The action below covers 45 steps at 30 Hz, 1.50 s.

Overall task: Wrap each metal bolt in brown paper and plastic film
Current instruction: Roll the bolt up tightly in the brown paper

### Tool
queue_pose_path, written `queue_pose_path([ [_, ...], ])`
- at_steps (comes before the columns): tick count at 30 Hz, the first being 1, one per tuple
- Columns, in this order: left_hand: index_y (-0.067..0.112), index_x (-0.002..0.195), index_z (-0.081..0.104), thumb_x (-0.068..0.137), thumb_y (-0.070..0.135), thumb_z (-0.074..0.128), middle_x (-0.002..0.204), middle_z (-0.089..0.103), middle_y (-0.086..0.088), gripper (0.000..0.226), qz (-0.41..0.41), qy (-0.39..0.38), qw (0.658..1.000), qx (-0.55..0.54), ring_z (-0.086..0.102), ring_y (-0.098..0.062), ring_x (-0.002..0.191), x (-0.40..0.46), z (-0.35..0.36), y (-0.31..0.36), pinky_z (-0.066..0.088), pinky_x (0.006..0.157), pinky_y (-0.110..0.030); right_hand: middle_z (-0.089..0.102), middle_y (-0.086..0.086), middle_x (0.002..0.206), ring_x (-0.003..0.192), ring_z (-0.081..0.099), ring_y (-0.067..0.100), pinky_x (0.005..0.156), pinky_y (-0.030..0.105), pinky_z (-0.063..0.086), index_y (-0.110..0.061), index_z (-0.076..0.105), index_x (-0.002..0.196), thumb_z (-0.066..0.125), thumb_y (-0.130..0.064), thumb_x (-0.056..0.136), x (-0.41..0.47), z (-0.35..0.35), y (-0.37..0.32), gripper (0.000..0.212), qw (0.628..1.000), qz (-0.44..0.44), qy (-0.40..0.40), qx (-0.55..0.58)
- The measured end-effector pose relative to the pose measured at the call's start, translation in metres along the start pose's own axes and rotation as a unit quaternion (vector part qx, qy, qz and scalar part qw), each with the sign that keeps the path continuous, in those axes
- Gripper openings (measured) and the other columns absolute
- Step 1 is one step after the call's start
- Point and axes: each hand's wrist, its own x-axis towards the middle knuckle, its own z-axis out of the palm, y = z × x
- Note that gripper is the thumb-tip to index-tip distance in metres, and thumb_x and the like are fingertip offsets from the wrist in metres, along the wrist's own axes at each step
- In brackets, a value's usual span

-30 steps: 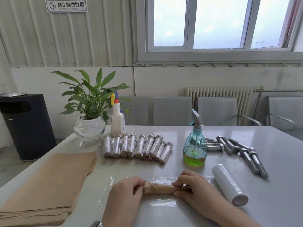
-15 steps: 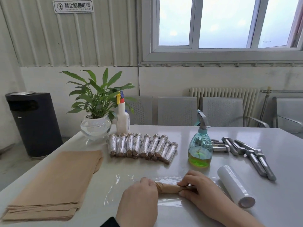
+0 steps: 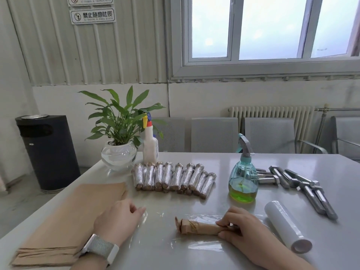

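Under the right hand's (image 3: 245,228) fingers, a paper-wrapped bolt (image 3: 198,227) lies gripped on plastic film (image 3: 204,246); the left hand (image 3: 118,219) pinches the film's far edge. Beyond them sit roughly ten finished bundles (image 3: 173,178); several bare bolts (image 3: 303,188) remain unwrapped.

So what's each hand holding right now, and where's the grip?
The right hand grips the paper-wrapped bolt at its right end. The left hand pinches the left edge of the plastic film spread on the table.
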Motion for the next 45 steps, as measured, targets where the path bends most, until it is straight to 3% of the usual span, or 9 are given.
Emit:
queue_pose_path([
  [4, 0.036, 0.083, 0.055, 0.086, 0.07, 0.046, 0.1, 0.054, 0.009, 0.036, 0.019, -0.01, 1.0, 0.02, 0.057, -0.015, 0.105, 0.002, 0.007, 0.003, 0.04, 0.089, -0.029, 0.054, -0.021, 0.096, 0.093, 0.049, -0.008, 0.081, 0.007, 0.036, -0.027, 0.069, 0.096, 0.073, -0.031, 0.085, 0.0, 0.0, 0.0, 0.012, 1.0, 0.005, -0.007, -0.001],
  [12, 0.035, 0.085, 0.044, 0.095, 0.051, 0.046, 0.108, 0.051, 0.004, 0.019, 0.042, 0.0, 0.999, 0.012, 0.054, -0.02, 0.111, -0.002, 0.014, 0.007, 0.039, 0.09, -0.031, 0.054, -0.021, 0.095, 0.09, 0.048, -0.009, 0.078, 0.007, 0.036, -0.032, 0.069, 0.096, 0.073, -0.034, 0.085, 0.001, 0.001, 0.002, 0.012, 1.0, 0.009, -0.014, -0.003],
  [20, 0.019, 0.082, 0.046, 0.098, 0.032, 0.052, 0.076, 0.059, -0.001, 0.022, 0.074, 0.031, 0.979, -0.188, 0.054, -0.017, 0.071, -0.004, 0.007, 0.01, 0.038, 0.061, -0.032, 0.053, -0.022, 0.096, 0.092, 0.047, -0.011, 0.079, 0.006, 0.035, -0.032, 0.069, 0.097, 0.071, -0.035, 0.085, 0.002, 0.003, 0.005, 0.012, 1.0, 0.003, -0.009, -0.01],
  [24, 0.025, 0.078, 0.049, 0.096, 0.038, 0.054, 0.064, 0.054, 0.004, 0.022, 0.092, 0.052, 0.978, -0.182, 0.05, -0.015, 0.062, -0.005, -0.01, 0.018, 0.033, 0.055, -0.03, 0.052, -0.022, 0.096, 0.089, 0.045, -0.013, 0.078, 0.004, 0.033, -0.031, 0.069, 0.097, 0.071, -0.035, 0.086, 0.002, 0.004, 0.004, 0.012, 1.0, 0.005, -0.009, -0.008],
  [27, 0.02, 0.083, 0.053, 0.096, 0.036, 0.054, 0.053, 0.055, 0.004, 0.021, 0.11, -0.018, 0.964, -0.242, 0.053, -0.016, 0.047, -0.001, -0.022, 0.03, 0.036, 0.05, -0.027, 0.054, -0.02, 0.097, 0.088, 0.046, -0.013, 0.078, 0.003, 0.033, -0.03, 0.07, 0.098, 0.072, -0.034, 0.085, 0.002, 0.003, 0.004, 0.013, 1.0, 0.011, -0.009, -0.001],
  [30, 0.006, 0.091, 0.05, 0.099, 0.025, 0.053, 0.043, 0.044, 0.005, 0.021, 0.088, -0.157, 0.896, -0.406, 0.045, -0.018, 0.036, 0.005, -0.027, 0.053, 0.03, 0.037, -0.019, 0.054, -0.019, 0.097, 0.087, 0.046, -0.013, 0.078, 0.004, 0.034, -0.03, 0.07, 0.097, 0.072, -0.035, 0.084, 0.003, 0.003, 0.005, 0.014, 1.0, 0.014, -0.01, 0.004],
  [34, 0.008, 0.092, 0.048, 0.099, 0.025, 0.053, 0.044, 0.042, 0.008, 0.019, 0.083, -0.277, 0.826, -0.483, 0.036, -0.01, 0.035, 0.002, -0.018, 0.101, 0.028, 0.034, -0.017, 0.053, -0.022, 0.093, 0.087, 0.046, -0.015, 0.077, 0.003, 0.033, -0.03, 0.071, 0.096, 0.073, -0.033, 0.084, 0.002, 0.005, 0.006, 0.013, 1.0, 0.012, -0.008, 0.01],
  [40, 0.017, 0.088, 0.05, 0.097, 0.031, 0.056, 0.047, 0.055, 0.005, 0.018, 0.128, -0.302, 0.876, -0.355, 0.046, -0.012, 0.035, -0.017, 0.03, 0.145, 0.034, 0.037, -0.02, 0.05, -0.02, 0.091, 0.082, 0.046, -0.012, 0.076, 0.003, 0.033, -0.026, 0.072, 0.096, 0.073, -0.029, 0.082, 0.004, 0.006, 0.008, 0.015, 1.0, -0.002, -0.003, 0.016],
  [45, 0.021, 0.096, 0.044, 0.101, 0.029, 0.038, 0.051, 0.063, 0.003, 0.011, 0.183, -0.332, 0.892, -0.247, 0.047, -0.011, 0.032, -0.022, 0.033, 0.15, 0.029, 0.034, -0.013, 0.05, -0.014, 0.09, 0.079, 0.046, -0.007, 0.074, 0.004, 0.035, -0.024, 0.073, 0.097, 0.075, -0.029, 0.081, 0.004, 0.008, 0.012, 0.017, 1.0, 0.006, 0.002, 0.023],
])
